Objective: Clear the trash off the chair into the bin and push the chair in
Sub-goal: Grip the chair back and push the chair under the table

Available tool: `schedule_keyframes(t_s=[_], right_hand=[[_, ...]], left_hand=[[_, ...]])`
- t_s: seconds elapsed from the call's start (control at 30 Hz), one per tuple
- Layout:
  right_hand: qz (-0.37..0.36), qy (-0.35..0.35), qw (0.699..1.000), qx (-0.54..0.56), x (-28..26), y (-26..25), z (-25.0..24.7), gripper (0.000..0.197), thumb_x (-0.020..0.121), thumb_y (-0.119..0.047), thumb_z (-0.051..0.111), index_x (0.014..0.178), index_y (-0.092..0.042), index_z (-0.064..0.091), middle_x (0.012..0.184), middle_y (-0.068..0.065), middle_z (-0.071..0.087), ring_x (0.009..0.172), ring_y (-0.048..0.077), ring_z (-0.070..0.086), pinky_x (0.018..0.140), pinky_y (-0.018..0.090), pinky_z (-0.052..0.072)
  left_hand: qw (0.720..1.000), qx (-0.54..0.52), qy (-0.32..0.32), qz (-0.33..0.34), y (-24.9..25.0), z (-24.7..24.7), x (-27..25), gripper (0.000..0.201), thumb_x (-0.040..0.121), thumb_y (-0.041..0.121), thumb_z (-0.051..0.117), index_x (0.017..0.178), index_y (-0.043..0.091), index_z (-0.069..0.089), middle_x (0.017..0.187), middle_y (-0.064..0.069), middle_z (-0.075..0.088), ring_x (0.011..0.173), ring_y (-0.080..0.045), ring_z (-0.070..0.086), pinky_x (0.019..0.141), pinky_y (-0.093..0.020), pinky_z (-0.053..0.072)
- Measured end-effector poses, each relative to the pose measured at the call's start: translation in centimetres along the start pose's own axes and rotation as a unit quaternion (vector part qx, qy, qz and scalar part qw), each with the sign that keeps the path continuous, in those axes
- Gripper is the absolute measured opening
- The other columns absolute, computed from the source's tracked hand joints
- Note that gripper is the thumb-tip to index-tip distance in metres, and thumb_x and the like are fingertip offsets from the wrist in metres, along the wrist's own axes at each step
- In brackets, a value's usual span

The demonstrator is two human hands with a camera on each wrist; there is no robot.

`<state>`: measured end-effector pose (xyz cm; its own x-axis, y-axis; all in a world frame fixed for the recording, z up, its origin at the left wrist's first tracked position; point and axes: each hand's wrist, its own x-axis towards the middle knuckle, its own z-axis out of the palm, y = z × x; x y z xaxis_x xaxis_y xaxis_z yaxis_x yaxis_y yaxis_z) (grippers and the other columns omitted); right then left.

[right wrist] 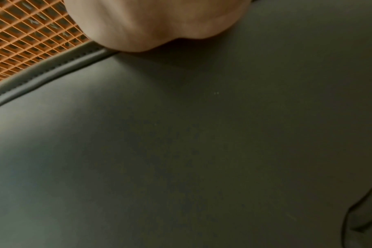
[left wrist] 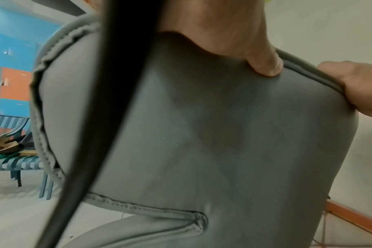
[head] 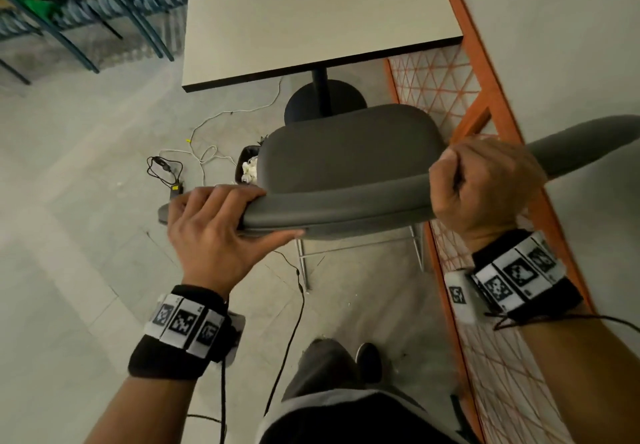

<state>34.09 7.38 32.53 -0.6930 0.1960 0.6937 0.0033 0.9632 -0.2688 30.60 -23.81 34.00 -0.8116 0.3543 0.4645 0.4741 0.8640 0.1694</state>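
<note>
A grey padded chair (head: 349, 159) stands in front of a white table (head: 311, 20), its seat bare. My left hand (head: 221, 221) grips the left end of the backrest's top edge, fingers over the front and thumb behind. My right hand (head: 481, 183) grips the right end with the fingers curled over it. A small black bin (head: 246, 163) holding crumpled white paper sits on the floor just left of the seat, partly hidden by it. The left wrist view shows the chair back (left wrist: 202, 142) with my thumb (left wrist: 265, 67) pressed on it; the right wrist view shows the chair back (right wrist: 181, 151) up close.
The table's black pedestal base (head: 322, 100) stands just beyond the seat. An orange mesh partition (head: 460, 90) runs along the right side next to a white wall. White and black cables (head: 194, 152) lie on the floor at left. Blue slatted benches (head: 86, 3) stand at far left.
</note>
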Motion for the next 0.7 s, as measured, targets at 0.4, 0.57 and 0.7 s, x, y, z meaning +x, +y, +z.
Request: schedule_keyframes(t_s=[0.4, 0.57, 0.7], right_hand=[[-0.027, 0.074, 0.997, -0.001, 9.7, 3.4, 9.7, 0.041, 0.095, -0.025, 0.042, 0.054, -0.018, 0.046, 0.057, -0.008, 0.031, 0.048, 0.013, 0.026, 0.060, 0.026, 0.023], [-0.030, 0.067, 0.997, 0.011, 14.8, 4.9, 15.0, 0.039, 0.095, -0.024, 0.044, 0.057, -0.017, 0.048, 0.058, -0.007, 0.034, 0.049, 0.014, 0.030, 0.059, 0.026, 0.027], [-0.018, 0.044, 0.999, 0.006, 19.3, 6.9, 18.9, 0.043, 0.097, -0.026, 0.041, 0.057, -0.015, 0.050, 0.052, -0.003, 0.041, 0.047, 0.016, 0.032, 0.059, 0.027, 0.027]], left_hand=[[0.999, 0.001, 0.038, 0.002, -3.7, 6.8, 11.9, 0.066, 0.058, 0.080, 0.072, 0.085, 0.020, 0.074, 0.082, 0.002, 0.073, 0.076, -0.025, 0.064, 0.075, -0.042, 0.046], [0.999, -0.002, 0.043, -0.006, -5.8, 9.8, 18.2, 0.067, 0.060, 0.081, 0.069, 0.086, 0.020, 0.074, 0.081, 0.002, 0.072, 0.076, -0.024, 0.062, 0.076, -0.039, 0.042], [0.999, 0.003, 0.052, -0.005, -6.7, 12.2, 23.2, 0.068, 0.060, 0.083, 0.067, 0.083, 0.020, 0.074, 0.078, 0.002, 0.072, 0.074, -0.023, 0.063, 0.076, -0.038, 0.042]])
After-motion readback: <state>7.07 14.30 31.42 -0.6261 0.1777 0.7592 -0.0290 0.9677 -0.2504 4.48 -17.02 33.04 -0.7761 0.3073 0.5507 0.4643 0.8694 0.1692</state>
